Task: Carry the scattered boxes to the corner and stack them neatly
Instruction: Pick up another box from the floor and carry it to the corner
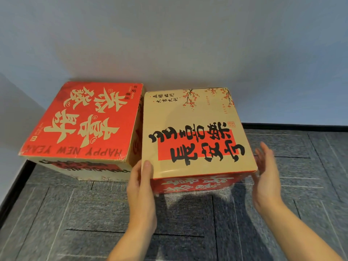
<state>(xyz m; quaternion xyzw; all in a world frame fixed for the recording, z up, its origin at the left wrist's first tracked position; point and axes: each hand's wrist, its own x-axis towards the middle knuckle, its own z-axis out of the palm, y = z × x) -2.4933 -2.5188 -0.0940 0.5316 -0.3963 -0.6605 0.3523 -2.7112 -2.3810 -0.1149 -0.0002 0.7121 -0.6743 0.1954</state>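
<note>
2 cardboard boxes are seen on a grey, ribbed carpet (94, 213), set against a plain pale wall (188, 44) w/ a dark skirting (291, 126) at its foot. At left, the red box (82, 119) is tucked into the room corner. It is squarish, w/ a matt top printed in cream characters & scuffed edges. "HAPPY NEW YEAR" is read upside down along its near edge.

Just right of it, w/ a narrow gap between, the tan box (195, 132) is set on the carpet, back to the wall. Its top is smooth & approx. square, so no clear long axis. A red band is run left–right across it, w/ black characters also upside down.

2 hands are counted. The left hand (141, 191) is held at the tan box's near-left corner, thumb (147, 166) hooked on top, other fingers hidden down the side. The right hand (265, 178) is seen just beside the near-right corner, fingers (263, 153) straight & together, blurred; contact can't be told.
</note>
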